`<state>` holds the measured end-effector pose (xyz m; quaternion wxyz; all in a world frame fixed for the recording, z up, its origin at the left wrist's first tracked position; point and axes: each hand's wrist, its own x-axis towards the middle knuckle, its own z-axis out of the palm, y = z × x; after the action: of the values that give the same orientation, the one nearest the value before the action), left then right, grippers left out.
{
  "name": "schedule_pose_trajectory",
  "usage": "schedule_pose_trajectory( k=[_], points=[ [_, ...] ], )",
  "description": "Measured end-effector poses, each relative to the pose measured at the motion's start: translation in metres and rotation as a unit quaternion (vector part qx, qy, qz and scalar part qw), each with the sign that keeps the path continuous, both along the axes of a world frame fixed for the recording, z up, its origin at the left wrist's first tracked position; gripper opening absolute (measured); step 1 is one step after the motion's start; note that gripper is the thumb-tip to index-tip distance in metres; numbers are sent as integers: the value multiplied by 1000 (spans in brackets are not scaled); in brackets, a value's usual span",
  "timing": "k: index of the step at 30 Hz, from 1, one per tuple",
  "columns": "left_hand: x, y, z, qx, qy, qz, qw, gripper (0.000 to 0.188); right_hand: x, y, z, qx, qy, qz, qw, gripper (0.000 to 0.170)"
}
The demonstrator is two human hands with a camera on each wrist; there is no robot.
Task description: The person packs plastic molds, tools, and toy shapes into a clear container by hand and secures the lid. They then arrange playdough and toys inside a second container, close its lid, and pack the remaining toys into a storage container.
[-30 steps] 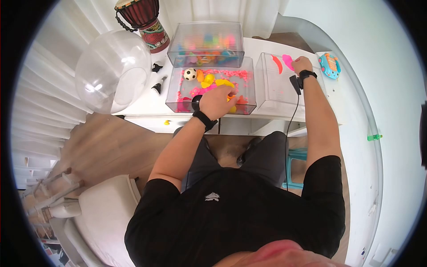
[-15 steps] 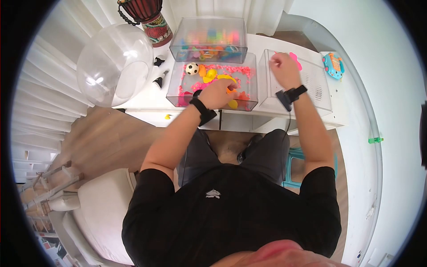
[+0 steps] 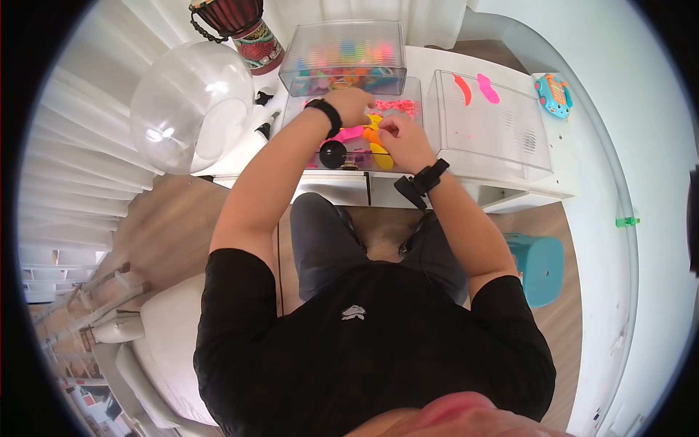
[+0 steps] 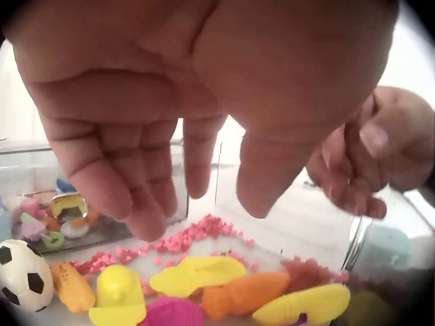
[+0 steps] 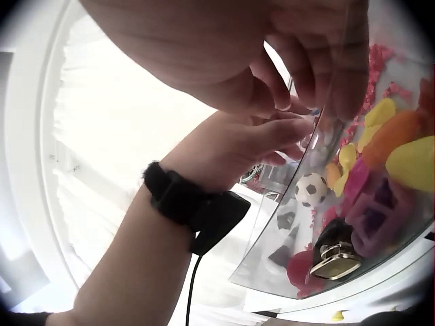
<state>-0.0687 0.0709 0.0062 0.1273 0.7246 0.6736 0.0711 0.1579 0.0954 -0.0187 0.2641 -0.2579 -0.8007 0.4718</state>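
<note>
My left hand (image 3: 346, 107) hovers over the clear bin (image 3: 413, 89), fingers pointing down and thumb apart, holding nothing. Low at the bin's near right side is my right hand (image 3: 404, 142), its fingers loosely curled. No object shows in it. In the left wrist view, a toy soccer ball (image 4: 26, 275), a yellow cap-shaped toy (image 4: 119, 295), a magenta piece (image 4: 170, 312), an orange toy (image 4: 241, 295) and a long yellow toy (image 4: 306, 303) lie below the hands. Small pink bits (image 4: 211, 231) are scattered behind them. A black round thing (image 3: 333, 154) sits at the bin's front.
A second clear bin (image 3: 342, 54) full of colourful toys stands behind. On the upturned clear box (image 3: 484, 135) to the right lie a red curved piece (image 3: 462, 89) and a pink piece (image 3: 488, 89). A clear globe (image 3: 189, 109), a drum (image 3: 255, 44) and a toy phone (image 3: 555, 95) stand around.
My right hand has left the pink piece on the upturned box and swung left to the toy bin. My left hand has moved up and back over the bin, its arm now covering the soccer ball.
</note>
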Motion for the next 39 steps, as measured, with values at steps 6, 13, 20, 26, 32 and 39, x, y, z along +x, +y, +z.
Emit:
schedule_pose_trajectory(
  k=[6, 13, 20, 26, 32, 39],
  points=[
    [24, 30, -30, -127, 73, -94, 985, 40, 1, 4, -10, -2, 54, -62, 997, 16],
    [42, 36, -31, -195, 125, -86, 969, 35, 7, 3, -9, -49, 76, -93, 992, 13],
    [23, 15, -13, -75, 55, -56, 994, 38, 12, 3, 0, -102, 54, -95, 989, 23],
    [32, -36, 38, 89, -123, -30, 988, 35, 9, 2, -8, -46, 66, -129, 988, 40],
    [66, -75, 24, 200, -168, 18, 965, 41, 12, 9, -2, -110, 33, 32, 993, 46],
    [91, -78, -4, 230, -336, 169, 898, 42, 30, -3, 13, -151, 139, -39, 978, 36]
  ],
)
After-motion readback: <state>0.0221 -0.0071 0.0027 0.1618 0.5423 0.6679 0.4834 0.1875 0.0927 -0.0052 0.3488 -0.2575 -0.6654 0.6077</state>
